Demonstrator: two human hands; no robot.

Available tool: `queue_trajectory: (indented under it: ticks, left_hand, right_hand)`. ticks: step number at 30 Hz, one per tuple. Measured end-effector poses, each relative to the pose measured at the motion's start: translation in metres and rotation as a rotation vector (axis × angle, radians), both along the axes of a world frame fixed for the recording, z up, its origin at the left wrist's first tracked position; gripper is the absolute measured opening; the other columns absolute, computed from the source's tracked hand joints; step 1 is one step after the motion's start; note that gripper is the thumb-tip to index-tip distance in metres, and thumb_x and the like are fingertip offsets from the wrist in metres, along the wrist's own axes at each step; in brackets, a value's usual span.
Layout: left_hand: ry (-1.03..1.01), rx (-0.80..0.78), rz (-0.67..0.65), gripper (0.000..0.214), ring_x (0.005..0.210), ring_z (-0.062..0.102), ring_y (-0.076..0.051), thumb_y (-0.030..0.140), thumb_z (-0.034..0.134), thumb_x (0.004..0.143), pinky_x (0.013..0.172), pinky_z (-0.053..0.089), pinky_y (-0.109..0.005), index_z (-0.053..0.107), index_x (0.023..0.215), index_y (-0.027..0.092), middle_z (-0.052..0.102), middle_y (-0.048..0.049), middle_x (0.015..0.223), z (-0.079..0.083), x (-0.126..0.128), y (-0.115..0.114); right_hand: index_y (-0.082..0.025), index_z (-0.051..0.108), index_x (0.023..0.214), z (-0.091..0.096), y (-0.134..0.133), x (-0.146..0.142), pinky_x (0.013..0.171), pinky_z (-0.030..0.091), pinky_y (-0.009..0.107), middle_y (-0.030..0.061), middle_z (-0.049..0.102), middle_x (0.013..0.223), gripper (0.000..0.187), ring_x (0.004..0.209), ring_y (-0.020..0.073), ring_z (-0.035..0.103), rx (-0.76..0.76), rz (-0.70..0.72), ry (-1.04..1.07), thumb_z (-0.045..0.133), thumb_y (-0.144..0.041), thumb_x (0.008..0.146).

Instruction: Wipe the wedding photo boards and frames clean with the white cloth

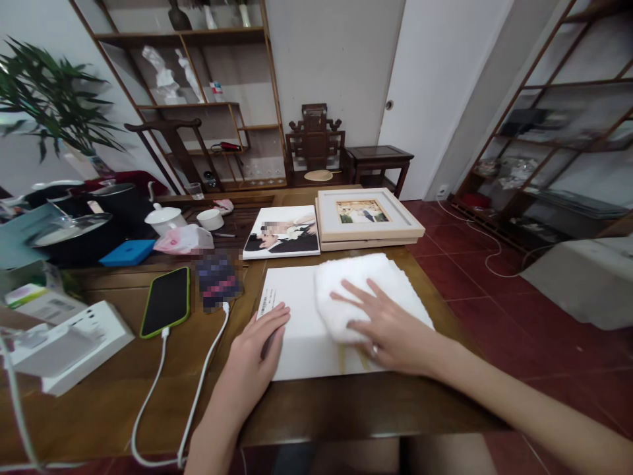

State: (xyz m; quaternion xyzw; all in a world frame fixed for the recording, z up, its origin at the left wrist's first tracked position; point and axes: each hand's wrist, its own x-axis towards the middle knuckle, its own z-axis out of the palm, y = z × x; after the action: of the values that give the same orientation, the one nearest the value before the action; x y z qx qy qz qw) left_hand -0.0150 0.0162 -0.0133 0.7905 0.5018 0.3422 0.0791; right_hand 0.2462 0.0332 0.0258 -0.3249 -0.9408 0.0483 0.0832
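Note:
A white flat board (297, 330) lies near the front edge of the wooden table (123, 409). My left hand (260, 346) rests flat on the board's left edge, fingers stretched out. My right hand (380, 320) lies spread and flat on a white fluffy cloth (353, 280) that sits on top of the board. Behind it are a photo print (284, 232) and a light framed picture (368, 216) stacked on another frame.
A phone in a green case (167, 300) with a white cable (153, 402) lies left of the board, a white box (69, 343) further left. Pots, cups and a blue pad crowd the far left. Shelves, chairs and red tiled floor surround the table.

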Motion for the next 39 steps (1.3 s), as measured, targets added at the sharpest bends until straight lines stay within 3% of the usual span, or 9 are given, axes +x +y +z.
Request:
queue_trajectory:
  ticks: [4,7,14,19,22,27,31,36,39]
  left_hand:
    - [0.007,-0.011,0.001,0.025,0.111,0.061,-0.024,0.022,0.048,0.088,0.099,0.046,-0.048,0.065,0.106,0.018,0.068,-0.0086,0.115,-0.001,-0.001,0.000]
    - [0.010,-0.012,0.005,0.026,0.111,0.061,-0.024,0.022,0.048,0.088,0.100,0.044,-0.049,0.065,0.107,0.018,0.067,-0.0084,0.115,-0.001,-0.001,-0.001]
    - [-0.012,-0.026,0.002,0.026,0.111,0.061,-0.024,0.022,0.047,0.088,0.101,0.043,-0.050,0.065,0.106,0.017,0.068,-0.0094,0.113,0.001,0.000,-0.001]
    - [-0.016,-0.023,-0.001,0.027,0.111,0.061,-0.025,0.022,0.046,0.088,0.100,0.044,-0.050,0.065,0.106,0.016,0.068,-0.0101,0.113,0.001,0.000,-0.001]
    - [-0.019,-0.021,0.001,0.026,0.111,0.061,-0.025,0.022,0.047,0.088,0.100,0.045,-0.049,0.066,0.105,0.017,0.068,-0.0099,0.113,0.001,0.000,0.000]
    - [-0.018,-0.025,-0.006,0.026,0.111,0.061,-0.025,0.022,0.047,0.088,0.099,0.045,-0.049,0.066,0.105,0.017,0.068,-0.0100,0.113,0.000,0.000,0.000]
    - [-0.019,-0.031,0.001,0.026,0.112,0.060,-0.024,0.021,0.047,0.087,0.100,0.045,-0.049,0.066,0.105,0.018,0.068,-0.0096,0.114,0.002,0.001,-0.001]
    - [-0.027,-0.036,0.006,0.026,0.111,0.061,-0.025,0.021,0.047,0.087,0.100,0.045,-0.048,0.066,0.104,0.018,0.068,-0.0092,0.114,0.004,0.001,-0.002]
    - [-0.030,-0.034,0.008,0.025,0.110,0.061,-0.024,0.021,0.048,0.087,0.101,0.043,-0.048,0.067,0.104,0.019,0.069,-0.0088,0.113,0.003,0.001,-0.001]
  right_hand:
    - [-0.024,0.069,0.094,-0.001,-0.050,-0.005,0.103,0.005,0.070,0.0092,0.025,0.151,0.019,0.138,0.0387,0.007,-0.092,0.132,0.003,0.059,-0.032,0.081]
    - [-0.025,0.069,0.091,0.001,-0.062,-0.006,0.103,0.004,0.069,0.0066,0.020,0.153,0.019,0.138,0.0383,0.007,-0.143,0.202,0.007,0.060,-0.039,0.081]
    - [-0.021,0.062,0.106,0.016,0.004,-0.001,0.103,0.002,0.069,0.0122,0.051,0.134,0.026,0.137,0.0278,0.020,-0.135,0.067,0.031,0.044,-0.033,0.092]
    - [-0.019,0.060,0.109,0.009,0.048,-0.013,0.101,0.011,0.069,0.0162,0.055,0.127,0.031,0.136,0.0276,0.023,-0.066,-0.013,0.055,0.040,-0.038,0.095]
    - [-0.020,0.060,0.112,0.006,0.047,-0.020,0.101,0.012,0.069,0.0156,0.055,0.128,0.034,0.135,0.0275,0.025,-0.055,-0.055,0.092,0.036,-0.039,0.096]
    - [-0.022,0.066,0.093,0.008,0.008,-0.021,0.104,0.013,0.064,0.0080,0.055,0.129,0.037,0.134,0.0246,0.027,-0.108,-0.014,0.140,0.031,-0.032,0.098]
    - [-0.022,0.064,0.100,0.009,-0.015,-0.016,0.107,0.010,0.061,0.0058,0.045,0.140,0.029,0.136,0.0269,0.023,-0.104,0.037,0.104,0.050,-0.045,0.089]
    - [-0.021,0.063,0.104,0.007,0.002,-0.014,0.106,0.013,0.060,0.0083,0.040,0.144,0.023,0.137,0.0252,0.021,-0.071,0.033,0.047,0.055,-0.020,0.082]
    - [-0.020,0.062,0.105,0.007,0.025,-0.019,0.104,0.015,0.063,0.0103,0.038,0.144,0.024,0.137,0.0277,0.019,-0.064,-0.015,0.046,0.049,-0.019,0.085]
